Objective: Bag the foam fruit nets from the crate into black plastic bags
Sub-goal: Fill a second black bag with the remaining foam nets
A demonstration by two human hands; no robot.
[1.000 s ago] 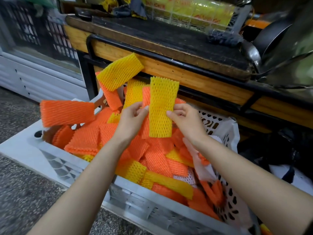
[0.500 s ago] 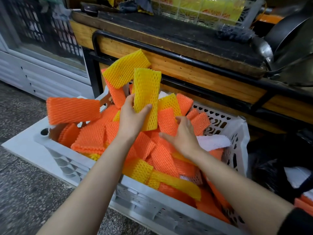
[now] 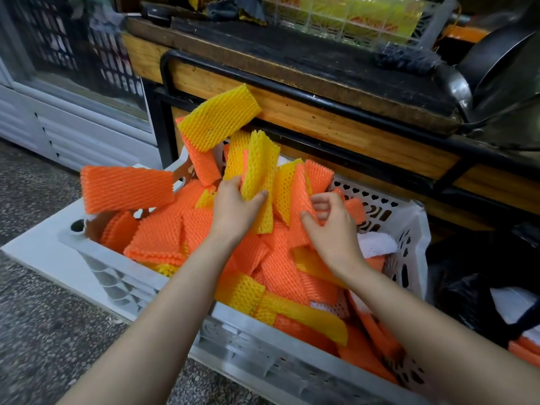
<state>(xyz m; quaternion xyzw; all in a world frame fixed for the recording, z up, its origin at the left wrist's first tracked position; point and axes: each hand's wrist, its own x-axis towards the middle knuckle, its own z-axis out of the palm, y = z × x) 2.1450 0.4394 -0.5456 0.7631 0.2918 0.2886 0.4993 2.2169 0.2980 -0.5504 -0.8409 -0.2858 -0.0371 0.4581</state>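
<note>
Wooden bench [image 3: 336, 124] across top of frame. White crate [image 3: 122, 287] centre, heaped with orange and yellow foam nets [image 3: 277, 273]. Black bag [image 3: 464, 290] at right edge beside crate. Left hand [image 3: 236, 211] grips upright yellow net [image 3: 260, 168] above heap. Right hand [image 3: 336, 232], fingers curled, pinches orange net [image 3: 301, 197].

Orange and yellow diamond-mesh foam nets [image 3: 157, 238] are filling a white, heart-perforated crate [image 3: 409, 229] beside a black bag [image 3: 461, 296].

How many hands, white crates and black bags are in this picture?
Hands: 2, the left hand gripping a yellow net, the right hand pinching an orange net
White crate: 1
Black bag: 1
Total: 4
</note>
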